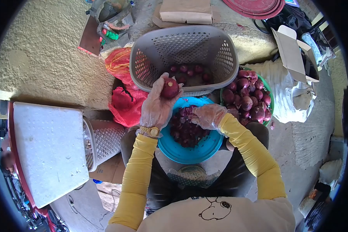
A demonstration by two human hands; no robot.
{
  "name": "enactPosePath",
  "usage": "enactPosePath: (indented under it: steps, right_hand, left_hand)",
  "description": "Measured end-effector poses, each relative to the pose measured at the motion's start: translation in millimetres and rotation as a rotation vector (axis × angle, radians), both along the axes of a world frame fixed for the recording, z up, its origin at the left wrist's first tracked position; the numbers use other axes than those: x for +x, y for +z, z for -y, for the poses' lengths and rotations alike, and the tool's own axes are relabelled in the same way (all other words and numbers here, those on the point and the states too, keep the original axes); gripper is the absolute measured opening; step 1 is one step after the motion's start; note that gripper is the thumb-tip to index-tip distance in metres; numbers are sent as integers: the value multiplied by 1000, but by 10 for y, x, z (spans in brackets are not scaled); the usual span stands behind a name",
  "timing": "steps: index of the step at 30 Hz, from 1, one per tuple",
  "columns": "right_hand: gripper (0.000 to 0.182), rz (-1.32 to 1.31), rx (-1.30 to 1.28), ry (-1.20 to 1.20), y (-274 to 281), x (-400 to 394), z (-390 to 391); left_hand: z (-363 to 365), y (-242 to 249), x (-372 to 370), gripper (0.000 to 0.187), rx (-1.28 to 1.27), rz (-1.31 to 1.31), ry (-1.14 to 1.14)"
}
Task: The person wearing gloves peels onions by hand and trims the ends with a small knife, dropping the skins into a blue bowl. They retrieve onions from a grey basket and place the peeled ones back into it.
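My left hand [155, 106], in a clear plastic glove with a gold watch at the wrist, is closed around a red onion [170, 88]. The onion's pale cut end faces up, above the near rim of the grey laundry-style basket [183, 91]. Over the right side of the blue basin [189, 155] is my right hand [209, 116], gloved too, its fingers bent together; what they hold, if anything, I cannot make out. Dark purple onion skins and pieces [186, 133] fill the basin's middle. Several red onions [190, 72] lie inside the grey basket.
A green basket [272, 101] heaped with red onions stands at my right, by a white sack [284, 87]. Red mesh bags [121, 102] lie left of the grey basket. A white foam lid [48, 150] and a pale perforated basket [109, 135] are at far left.
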State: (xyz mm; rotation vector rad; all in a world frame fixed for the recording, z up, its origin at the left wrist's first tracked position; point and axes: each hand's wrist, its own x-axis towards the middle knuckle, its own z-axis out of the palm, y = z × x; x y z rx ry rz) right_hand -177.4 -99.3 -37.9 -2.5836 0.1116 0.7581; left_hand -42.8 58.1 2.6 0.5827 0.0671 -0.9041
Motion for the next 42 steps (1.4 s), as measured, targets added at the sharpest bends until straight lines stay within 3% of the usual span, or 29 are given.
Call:
enactPosePath:
  steps: [4,8,11,13,14,16,17,19,23,25,28,36,38,42]
  right_hand:
    - [43,45,-7,117,-137,27,53]
    - [43,-36,60,19,119,70,105]
    - [34,146,169,2,-118,6,210]
    - [29,245,766,-88,-213,31,246]
    - [29,246,766,-85,-252,19,279]
    - [23,-159,1114,-459,129,71,234]
    - [23,-160,1113,-454,107,68,235]
    - [24,322,781,-173,69,31,236]
    - [24,332,725,-254,138,50,281]
    - [23,267,810,-472,108,71,278]
    - [20,415,645,-374,147,106,320]
    - [20,472,583,-359,97,121,309]
    - [18,498,592,-340,82,114,303]
    - [20,443,550,-352,124,119,289]
  left_hand:
    - [-8,24,3,44,61,79,24]
    - [-56,-20,62,50,117,171,55]
    - [-78,-9,80,51,122,131,113]
    - [-97,-47,125,49,127,99,139]
    - [-105,-62,143,48,133,68,163]
    - [-123,-62,155,47,85,28,148]
    - [-132,-58,162,46,39,-14,130]
    - [-86,30,113,45,70,-24,174]
    - [-63,-49,125,45,67,-80,179]
    - [-49,-39,108,44,39,-87,163]
    - [-53,-59,101,41,16,-94,133]
    - [-56,-101,90,35,45,-54,97]
    - [-59,-86,46,36,122,129,98]
    - [-60,-131,89,34,70,18,98]
